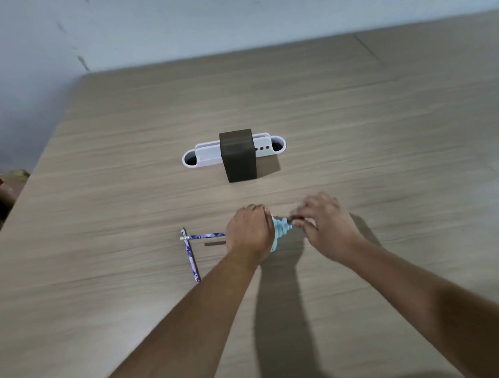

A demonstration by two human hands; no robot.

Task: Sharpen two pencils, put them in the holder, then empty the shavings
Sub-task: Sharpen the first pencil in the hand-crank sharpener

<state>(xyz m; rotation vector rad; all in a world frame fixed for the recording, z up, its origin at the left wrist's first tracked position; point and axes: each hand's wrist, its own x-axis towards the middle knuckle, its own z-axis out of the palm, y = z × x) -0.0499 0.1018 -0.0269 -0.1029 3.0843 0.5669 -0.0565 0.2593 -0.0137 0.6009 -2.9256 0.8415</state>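
Your left hand is clenched around a pale blue ridged plastic sharpener, which sticks out of the fist on its right side and narrows in steps toward your right hand. A purple patterned pencil comes out of the left side of the same fist, so its long axis runs left to right across the table, with its metal-banded end pointing left and the other end hidden inside your hand. Your right hand is blurred; its fingertips are pinched together at the narrow end of the sharpener, but you cannot tell exactly what they are pinching. A second purple patterned pencil lies flat on the light wood-grain table, running roughly toward and away from you with a slight lean, and its far end crosses the banded end of the held pencil, so the two make a corner. Farther from you, well apart from your hands, stands a white oval plastic holder with an open cup at each end, and a dark brown rectangular block stands across its middle. Bare tabletop lies between your hands and the holder, and wide bare wood spreads to your right. The table's left edge runs diagonally, well apart from the pencils.
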